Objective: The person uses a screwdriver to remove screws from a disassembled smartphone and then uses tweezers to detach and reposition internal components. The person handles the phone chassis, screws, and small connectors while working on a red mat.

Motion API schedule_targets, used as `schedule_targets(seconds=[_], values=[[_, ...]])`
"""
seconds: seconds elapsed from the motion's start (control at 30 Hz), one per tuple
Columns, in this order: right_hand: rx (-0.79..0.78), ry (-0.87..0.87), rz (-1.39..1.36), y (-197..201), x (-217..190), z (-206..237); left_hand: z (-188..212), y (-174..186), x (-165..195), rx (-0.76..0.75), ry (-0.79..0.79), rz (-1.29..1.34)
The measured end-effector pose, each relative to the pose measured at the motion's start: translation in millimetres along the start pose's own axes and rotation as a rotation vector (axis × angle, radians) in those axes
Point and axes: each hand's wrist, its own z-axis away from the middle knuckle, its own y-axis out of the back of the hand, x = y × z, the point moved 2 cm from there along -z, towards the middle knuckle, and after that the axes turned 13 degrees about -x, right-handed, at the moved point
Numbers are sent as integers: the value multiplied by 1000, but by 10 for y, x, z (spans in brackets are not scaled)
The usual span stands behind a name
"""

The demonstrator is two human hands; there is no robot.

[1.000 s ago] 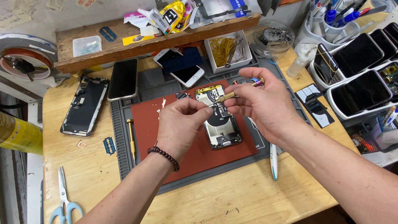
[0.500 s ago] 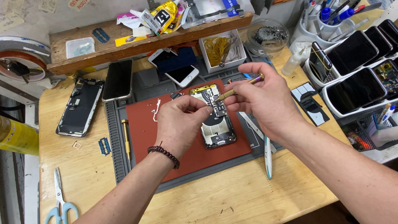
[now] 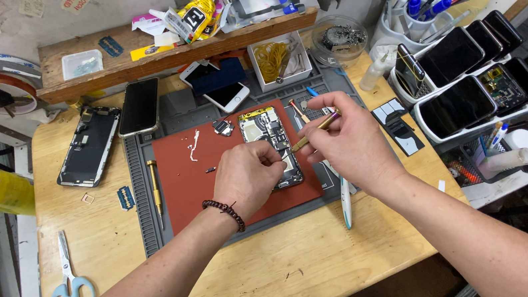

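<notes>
On the red mat (image 3: 182, 192) the opened phone (image 3: 270, 144), light, stiff and likely fragile inside, seems best steadied by its edges, as the left hand (image 3: 248, 181) does while the right hand (image 3: 350, 141) pinches a slim screwdriver (image 3: 312, 131).

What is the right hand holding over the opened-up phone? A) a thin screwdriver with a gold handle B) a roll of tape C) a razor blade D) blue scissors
A: the right hand pinches a thin gold-handled screwdriver above the opened phone, while the scissors lie far off on the table.
</notes>
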Motion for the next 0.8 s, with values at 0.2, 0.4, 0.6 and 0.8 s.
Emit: schedule_targets(seconds=[0.2,0.4,0.6,0.8], values=[[-42,-60,81,51,4,27,-1,-29,30,-31,-13,-70],[-34,-50,-22,54,93,-35,1,9,64,-48,31,-57],[47,153,38,119,170,-247,-30,61,-70,20,117,-72],[139,205,505,89,252,-497,-126,-2,-353,145,185,6]])
